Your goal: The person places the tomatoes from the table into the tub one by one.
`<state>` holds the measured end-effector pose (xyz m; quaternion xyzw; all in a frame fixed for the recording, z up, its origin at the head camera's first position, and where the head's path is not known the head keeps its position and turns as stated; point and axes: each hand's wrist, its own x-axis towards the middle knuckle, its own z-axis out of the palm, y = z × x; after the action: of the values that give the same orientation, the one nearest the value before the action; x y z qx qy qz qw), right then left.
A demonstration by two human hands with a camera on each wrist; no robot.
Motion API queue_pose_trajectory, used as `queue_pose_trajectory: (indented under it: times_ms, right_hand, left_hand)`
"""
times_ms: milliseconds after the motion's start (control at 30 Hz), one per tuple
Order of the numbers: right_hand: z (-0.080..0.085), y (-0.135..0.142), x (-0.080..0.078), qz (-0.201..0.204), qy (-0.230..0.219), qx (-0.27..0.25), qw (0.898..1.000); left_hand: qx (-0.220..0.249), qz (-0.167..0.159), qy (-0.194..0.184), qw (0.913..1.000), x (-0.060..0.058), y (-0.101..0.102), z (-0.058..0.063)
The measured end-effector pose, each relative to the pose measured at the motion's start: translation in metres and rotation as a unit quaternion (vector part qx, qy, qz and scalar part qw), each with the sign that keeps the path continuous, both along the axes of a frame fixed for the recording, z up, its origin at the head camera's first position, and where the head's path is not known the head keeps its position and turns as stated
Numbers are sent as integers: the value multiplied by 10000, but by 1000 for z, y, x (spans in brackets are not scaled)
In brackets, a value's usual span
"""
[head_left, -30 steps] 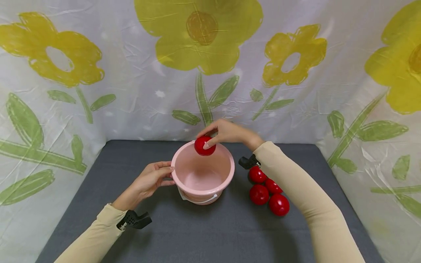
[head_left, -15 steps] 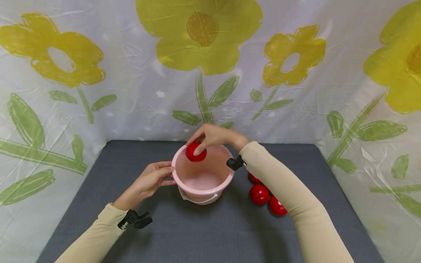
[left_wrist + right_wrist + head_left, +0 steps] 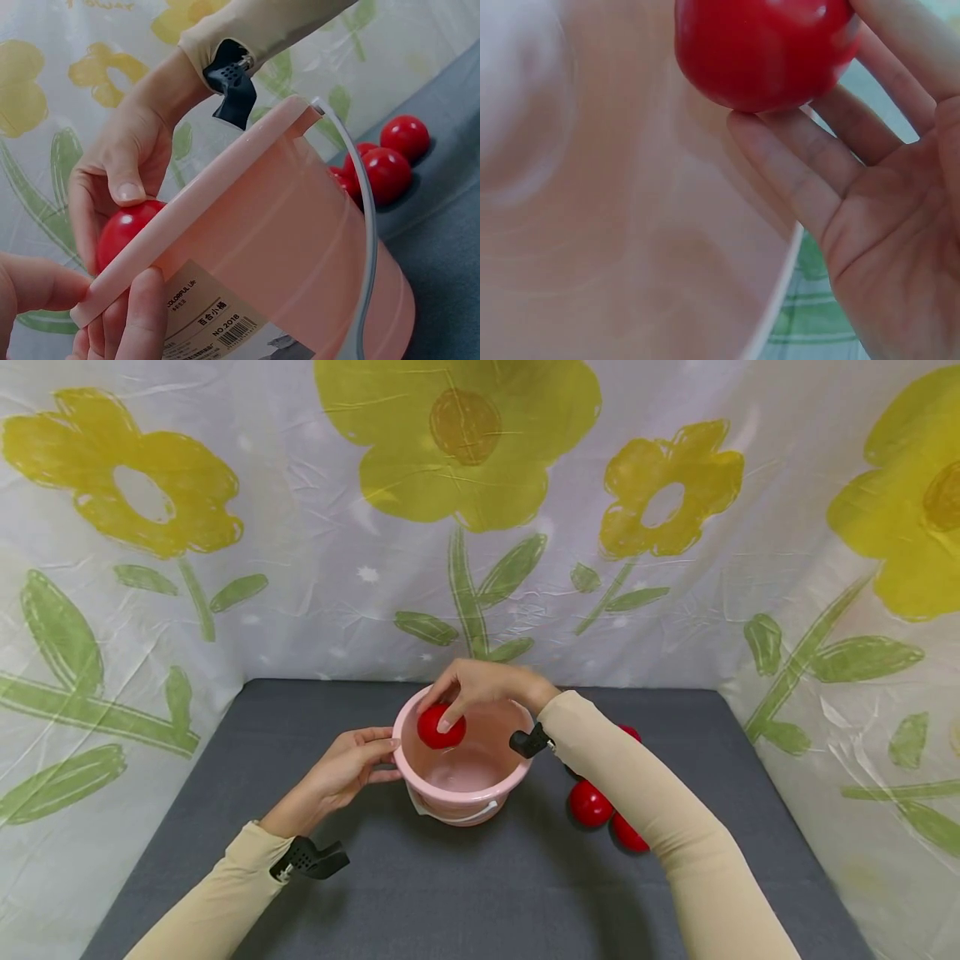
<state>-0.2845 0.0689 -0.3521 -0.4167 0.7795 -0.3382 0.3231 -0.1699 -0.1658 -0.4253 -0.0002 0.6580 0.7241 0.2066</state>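
A pink bucket (image 3: 457, 796) stands upright in the middle of the table. My left hand (image 3: 341, 770) pinches its left rim between thumb and fingers, as the left wrist view also shows. My right hand (image 3: 480, 687) reaches over the bucket's back rim and holds a glossy red round fruit (image 3: 433, 732), like an apple or tomato, inside the opening near the left wall. In the right wrist view the fingertips support this fruit (image 3: 765, 52) from below, against the bucket's pink inner wall (image 3: 630, 247). No other fruit shows inside the bucket.
Several more red fruits (image 3: 591, 803) lie grouped on the dark grey table cloth (image 3: 450, 893) right of the bucket, partly hidden by my right sleeve. The bucket's pale handle (image 3: 367, 225) hangs down its front. A flower-printed curtain (image 3: 300, 610) stands behind.
My right hand has moved left and down with the red fruit, from above the bucket's back rim into its opening. The left hand keeps hold of the rim.
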Motion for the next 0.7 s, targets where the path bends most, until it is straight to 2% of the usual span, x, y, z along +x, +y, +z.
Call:
queue_pose_trajectory:
  times_ms: [400, 700]
  right_hand:
    - [-14, -6, 2, -5, -134, 377, 9992]
    - [-22, -12, 3, 196, -240, 470, 9984]
  left_hand:
    - [-51, -92, 13, 9999, 1, 0, 1]
    - [39, -72, -2, 10000, 1, -1, 1]
